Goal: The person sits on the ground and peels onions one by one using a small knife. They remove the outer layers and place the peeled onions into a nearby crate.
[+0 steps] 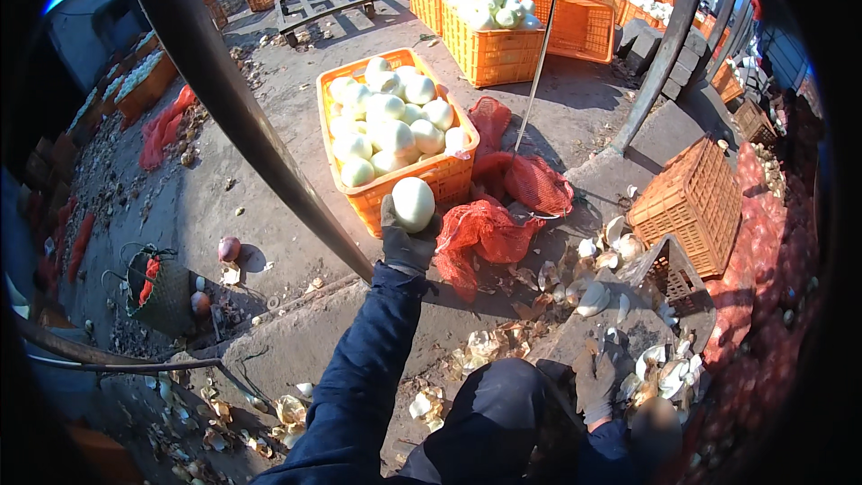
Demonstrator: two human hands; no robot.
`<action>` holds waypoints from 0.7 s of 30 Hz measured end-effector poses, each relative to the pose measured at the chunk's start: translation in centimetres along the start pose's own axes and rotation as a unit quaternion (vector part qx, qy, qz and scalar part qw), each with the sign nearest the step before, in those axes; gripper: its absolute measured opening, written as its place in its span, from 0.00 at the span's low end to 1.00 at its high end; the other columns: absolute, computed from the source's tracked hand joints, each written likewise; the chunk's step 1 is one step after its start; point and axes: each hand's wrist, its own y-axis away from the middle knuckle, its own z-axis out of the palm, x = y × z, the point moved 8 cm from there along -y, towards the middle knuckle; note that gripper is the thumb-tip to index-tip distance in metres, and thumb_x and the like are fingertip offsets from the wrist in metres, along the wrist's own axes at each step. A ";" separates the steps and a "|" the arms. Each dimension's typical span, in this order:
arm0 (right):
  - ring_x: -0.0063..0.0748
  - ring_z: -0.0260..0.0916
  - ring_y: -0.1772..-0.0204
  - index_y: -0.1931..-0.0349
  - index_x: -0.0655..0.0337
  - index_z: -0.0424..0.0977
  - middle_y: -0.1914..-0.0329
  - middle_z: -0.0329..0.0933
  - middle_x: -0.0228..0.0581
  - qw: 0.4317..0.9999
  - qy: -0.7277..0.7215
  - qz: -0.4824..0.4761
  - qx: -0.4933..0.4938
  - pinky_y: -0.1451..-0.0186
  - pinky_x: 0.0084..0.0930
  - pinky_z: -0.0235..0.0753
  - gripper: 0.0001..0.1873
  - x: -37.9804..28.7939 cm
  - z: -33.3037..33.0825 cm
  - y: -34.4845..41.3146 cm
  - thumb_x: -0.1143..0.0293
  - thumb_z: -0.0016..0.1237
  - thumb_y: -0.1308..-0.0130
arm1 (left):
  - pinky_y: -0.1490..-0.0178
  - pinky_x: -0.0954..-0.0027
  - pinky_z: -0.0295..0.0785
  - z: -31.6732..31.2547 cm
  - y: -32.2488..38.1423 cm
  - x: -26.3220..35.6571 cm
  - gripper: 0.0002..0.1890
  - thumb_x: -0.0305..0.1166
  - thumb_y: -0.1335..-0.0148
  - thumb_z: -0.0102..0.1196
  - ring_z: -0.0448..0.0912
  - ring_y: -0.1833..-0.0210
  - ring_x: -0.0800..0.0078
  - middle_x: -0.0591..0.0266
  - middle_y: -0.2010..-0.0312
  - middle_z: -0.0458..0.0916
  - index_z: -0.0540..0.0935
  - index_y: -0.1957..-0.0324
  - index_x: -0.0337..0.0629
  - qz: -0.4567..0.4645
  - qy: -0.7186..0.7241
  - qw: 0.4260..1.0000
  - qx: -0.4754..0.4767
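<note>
My left hand [408, 247], in a dark glove, grips a large peeled white onion [413, 203] at the near edge of an orange plastic crate [363, 205]. That crate is heaped with peeled onions [387, 118]. Low on the right, my right hand [594, 375] wears a brownish glove and is beside my knee, close to a pile of onion skins [663, 374]. Shadow and the low angle hide whether its fingers hold anything. Red mesh sacks [488, 232] lie crumpled against the crate's right side.
Metal posts [269, 128] rise on both sides of the crate. Behind it stand more onion-filled crates [488, 50] and a flat cart [326, 7]. To the right are a tipped orange crate [693, 205] and full red mesh sacks [754, 242]. A woven basket [161, 300] sits left, near a red onion [229, 249].
</note>
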 end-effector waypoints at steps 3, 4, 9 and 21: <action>0.17 0.66 0.67 0.42 0.70 0.71 0.68 0.71 0.29 1.000 0.008 0.013 0.002 0.64 0.18 0.67 0.16 -0.6 0.4 0.2 0.72 0.47 0.26 | 0.52 0.52 0.78 -0.3 -1.5 0.2 0.29 0.61 0.43 0.61 0.77 0.49 0.56 0.62 0.50 0.78 0.76 0.44 0.58 0.012 0.018 1.000 0.005; 0.17 0.66 0.67 0.42 0.71 0.71 0.68 0.72 0.29 1.000 0.030 0.001 0.001 0.63 0.18 0.67 0.16 -0.3 0.4 0.1 0.72 0.46 0.26 | 0.52 0.52 0.78 -0.3 -1.7 0.2 0.29 0.61 0.43 0.61 0.77 0.49 0.56 0.62 0.50 0.78 0.76 0.44 0.58 0.006 0.028 1.000 0.010; 0.19 0.68 0.65 0.43 0.72 0.72 0.64 0.74 0.33 0.999 -0.006 0.037 0.004 0.62 0.21 0.70 0.16 2.0 0.2 0.1 0.73 0.45 0.26 | 0.57 0.54 0.80 0.7 -2.8 0.9 0.28 0.58 0.41 0.60 0.78 0.51 0.54 0.61 0.50 0.79 0.76 0.43 0.57 -0.012 0.059 0.998 0.022; 0.15 0.61 0.73 0.43 0.65 0.71 0.73 0.64 0.24 0.996 0.083 0.000 -0.016 0.71 0.16 0.61 0.15 1.1 1.5 -0.1 0.67 0.42 0.24 | 0.47 0.52 0.75 7.4 -9.9 13.1 0.39 0.50 0.35 0.56 0.71 0.37 0.56 0.57 0.36 0.69 0.56 0.27 0.56 0.315 -0.091 0.941 0.087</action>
